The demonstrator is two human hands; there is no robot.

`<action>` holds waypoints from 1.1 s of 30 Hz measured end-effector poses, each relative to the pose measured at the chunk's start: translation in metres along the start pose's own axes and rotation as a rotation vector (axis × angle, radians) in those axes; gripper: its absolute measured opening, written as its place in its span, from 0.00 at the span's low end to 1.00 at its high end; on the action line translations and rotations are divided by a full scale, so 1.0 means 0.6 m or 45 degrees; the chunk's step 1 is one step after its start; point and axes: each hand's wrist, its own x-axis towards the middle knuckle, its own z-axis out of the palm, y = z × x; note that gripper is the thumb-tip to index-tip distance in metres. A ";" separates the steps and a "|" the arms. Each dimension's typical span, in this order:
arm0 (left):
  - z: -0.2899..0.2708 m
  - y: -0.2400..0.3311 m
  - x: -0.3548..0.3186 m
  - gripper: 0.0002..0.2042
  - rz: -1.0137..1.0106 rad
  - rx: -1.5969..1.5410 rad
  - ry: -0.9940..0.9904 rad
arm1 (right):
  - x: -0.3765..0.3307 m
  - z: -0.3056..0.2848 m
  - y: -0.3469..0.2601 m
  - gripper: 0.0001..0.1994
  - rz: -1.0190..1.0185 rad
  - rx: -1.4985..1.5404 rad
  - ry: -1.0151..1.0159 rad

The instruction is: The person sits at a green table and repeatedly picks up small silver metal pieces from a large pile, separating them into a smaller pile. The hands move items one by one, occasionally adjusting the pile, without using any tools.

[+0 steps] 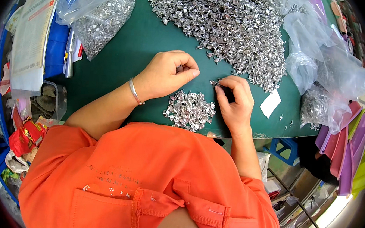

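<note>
A large heap of small silvery metal pieces covers the far part of the green table. A smaller pile of the same pieces lies near the table's front edge, between my hands. My left hand, with a bangle at the wrist, hovers beyond the small pile, fingers curled in toward the thumb; whatever they hold is hidden. To the right of that pile, my right hand is closed, thumb and fingertips pinching at a small metal piece. Each piece looks thin and winged, too small to make out fully.
Clear plastic bags of metal pieces stand at the far left and right. A white paper slip lies right of my right hand. Newspaper covers a blue bin at left. A blue stool stands below the table's right side.
</note>
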 end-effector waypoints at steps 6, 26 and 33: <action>-0.001 0.003 0.000 0.07 -0.007 0.033 -0.005 | -0.007 -0.002 0.004 0.11 -0.002 -0.010 0.069; -0.001 0.005 0.000 0.07 -0.028 0.022 -0.009 | -0.008 -0.029 0.023 0.10 -0.215 -0.077 0.003; 0.000 0.005 0.000 0.07 -0.034 0.018 0.000 | -0.018 -0.034 0.022 0.11 -0.063 -0.048 0.060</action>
